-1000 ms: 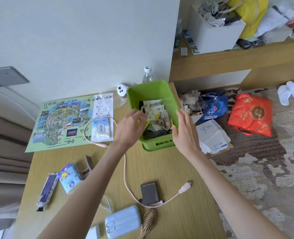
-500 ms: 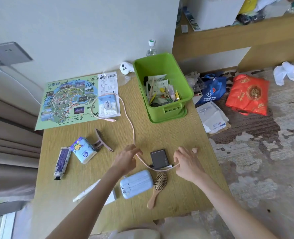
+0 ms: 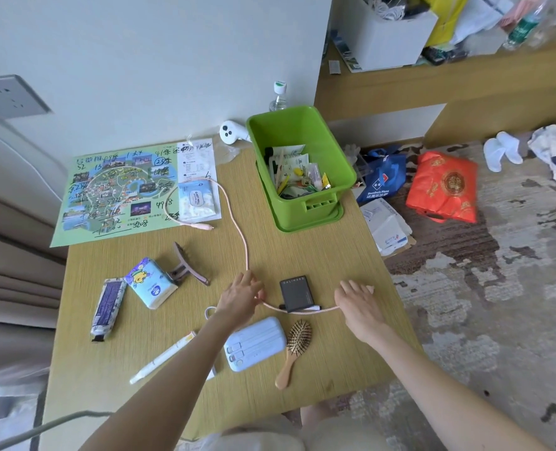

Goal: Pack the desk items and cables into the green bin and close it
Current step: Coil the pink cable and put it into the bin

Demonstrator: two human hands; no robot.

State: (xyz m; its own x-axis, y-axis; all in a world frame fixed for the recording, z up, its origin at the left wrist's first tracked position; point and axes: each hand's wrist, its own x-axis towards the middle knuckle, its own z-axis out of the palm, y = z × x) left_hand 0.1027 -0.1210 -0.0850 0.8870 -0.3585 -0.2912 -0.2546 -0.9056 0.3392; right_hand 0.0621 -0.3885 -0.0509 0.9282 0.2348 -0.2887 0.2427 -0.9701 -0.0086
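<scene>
Cable step right now, I'd say. The pink cable (image 3: 246,252) snakes from the map (image 3: 114,190) at far left down the desk (image 3: 335,369) to the near middle. There the left hand (image 3: 241,296) looks to be pinching it with its fingertips, just left of the black case (image 3: 296,292). The right hand (image 3: 356,302) lies over the cable's other end, just right of the case. A bit of pink plug pokes out past the fingers, but I honestly can't tell if it's gripping or only resting on top. The cable runs under or against the near edge of the case, hard to say which. The next move probably calls for gathering that long loop into a coil without dragging the case along, then carrying it to the green bin (image 3: 306,209), which sits open at the far right of the desk, already partly filled with small stuff. Power bank (image 3: 255,343), brush (image 3: 294,346), clip (image 3: 187,266), tissues (image 3: 151,283) and tube (image 3: 107,307) are all unpacked. There's a wider green base under the bin, maybe the lid, not sure. A white cord by the left wrist is mostly hidden.
</scene>
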